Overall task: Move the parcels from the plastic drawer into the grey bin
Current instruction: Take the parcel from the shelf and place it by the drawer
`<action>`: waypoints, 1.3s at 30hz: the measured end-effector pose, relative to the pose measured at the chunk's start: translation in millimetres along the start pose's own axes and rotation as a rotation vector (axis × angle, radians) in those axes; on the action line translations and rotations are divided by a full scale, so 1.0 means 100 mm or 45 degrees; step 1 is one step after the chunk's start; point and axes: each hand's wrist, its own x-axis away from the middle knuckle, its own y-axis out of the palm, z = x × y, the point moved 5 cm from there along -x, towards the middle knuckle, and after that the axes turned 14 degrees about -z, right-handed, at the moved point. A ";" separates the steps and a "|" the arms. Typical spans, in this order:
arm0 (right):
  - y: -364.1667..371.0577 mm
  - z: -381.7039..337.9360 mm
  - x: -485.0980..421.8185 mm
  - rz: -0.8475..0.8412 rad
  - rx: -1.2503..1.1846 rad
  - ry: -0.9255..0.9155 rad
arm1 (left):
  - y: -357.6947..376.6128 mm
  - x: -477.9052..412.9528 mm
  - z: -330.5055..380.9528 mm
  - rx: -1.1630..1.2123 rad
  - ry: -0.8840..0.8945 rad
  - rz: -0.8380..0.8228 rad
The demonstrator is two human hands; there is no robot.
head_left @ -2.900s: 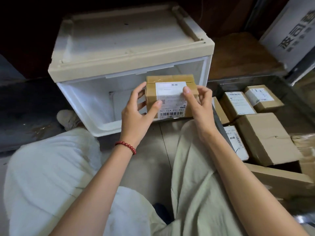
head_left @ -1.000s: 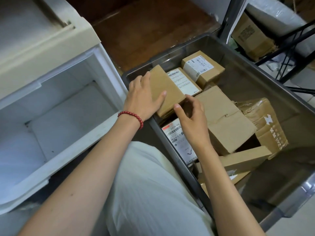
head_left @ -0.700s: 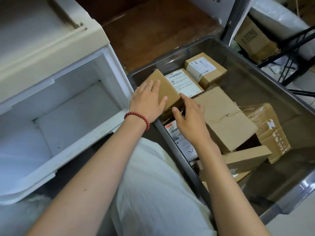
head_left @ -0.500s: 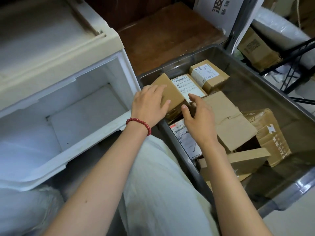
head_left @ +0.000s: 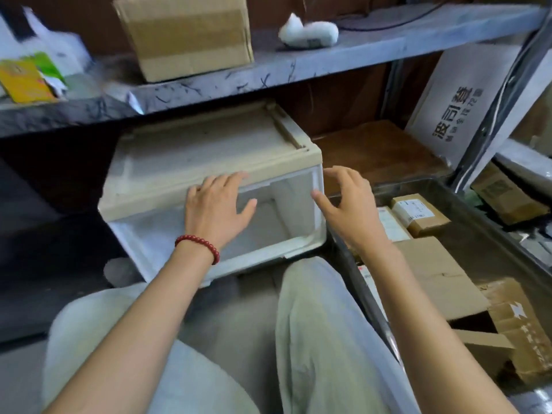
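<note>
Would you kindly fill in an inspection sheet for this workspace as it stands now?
Surface: grey floor, bare where visible.
Job's things: plastic drawer, open front, no parcels visible inside; grey bin holding cardboard parcels.
Clutter: cardboard box and white bundle on the shelf.
Hands: left hand and right hand open, empty, at the drawer's opening.
Cables: dark cable on the shelf.
Surroundings: metal rack upright.

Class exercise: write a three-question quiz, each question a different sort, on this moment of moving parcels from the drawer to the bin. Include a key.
1. True or false: the left hand holds a parcel.
2. Where do the parcels lie: A shelf, B grey bin, C plastic drawer?
3. Fill in: the right hand hovers open beside the drawer's ___ corner.

Key: 1 false; 2 B; 3 right.
</note>
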 end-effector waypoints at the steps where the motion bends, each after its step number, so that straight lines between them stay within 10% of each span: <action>1: -0.02 -0.18 -0.04 -0.001 0.010 -0.074 | -0.17 0.03 -0.15 0.004 -0.051 0.036; 10: -0.30 -1.39 -0.58 -0.093 0.119 -0.375 | -1.35 0.14 -0.96 -0.017 -0.315 0.213; 29: -0.97 -2.07 -2.43 -0.201 0.082 -0.010 | -2.18 -1.13 -1.48 0.100 -0.456 0.056; 39: -0.80 -1.97 -2.60 -0.458 -0.284 0.031 | -2.01 -1.43 -1.36 0.693 -0.264 -0.030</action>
